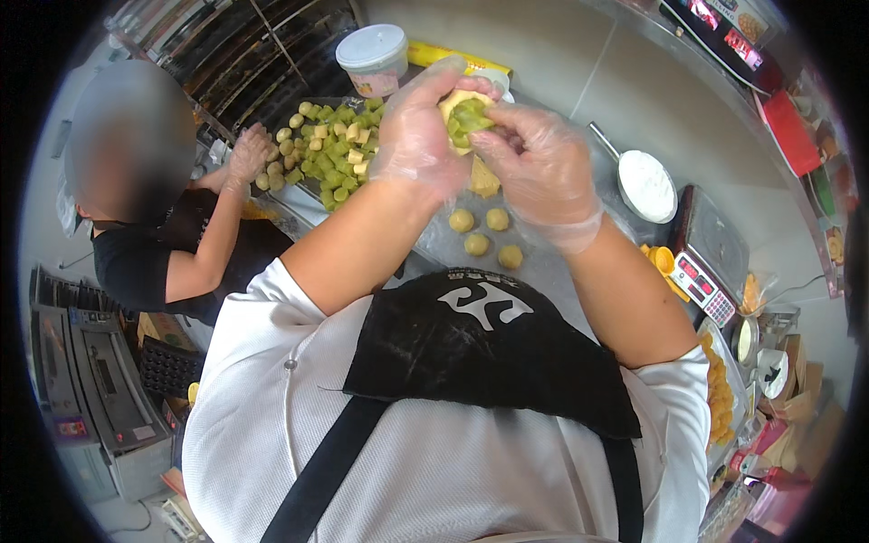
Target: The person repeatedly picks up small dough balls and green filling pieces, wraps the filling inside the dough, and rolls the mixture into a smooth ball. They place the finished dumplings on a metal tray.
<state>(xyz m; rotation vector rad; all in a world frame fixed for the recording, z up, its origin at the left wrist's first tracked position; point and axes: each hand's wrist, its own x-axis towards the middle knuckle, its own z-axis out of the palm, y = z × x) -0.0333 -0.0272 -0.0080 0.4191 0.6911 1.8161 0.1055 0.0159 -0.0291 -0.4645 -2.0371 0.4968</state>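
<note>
In a thin plastic glove, my left hand (417,132) is raised over the steel worktable (438,241) and cups a flattened piece of pale yellow dough (456,100). A lump of translucent green filling (468,119) lies on that dough. My right hand (546,159), gloved the same way, pinches the filling's right edge between thumb and fingers. Beneath my hands, a yellow piece of dough (485,179) is partly covered. Several round dough balls (497,219) rest on the table nearer my apron.
A tray of green and pale yellow pieces (333,159) lies to the left, beside a co-worker's gloved hand (250,155). Behind stands a lidded tub (372,58). To the right are a handled bowl of white powder (647,184) and a digital scale (711,231).
</note>
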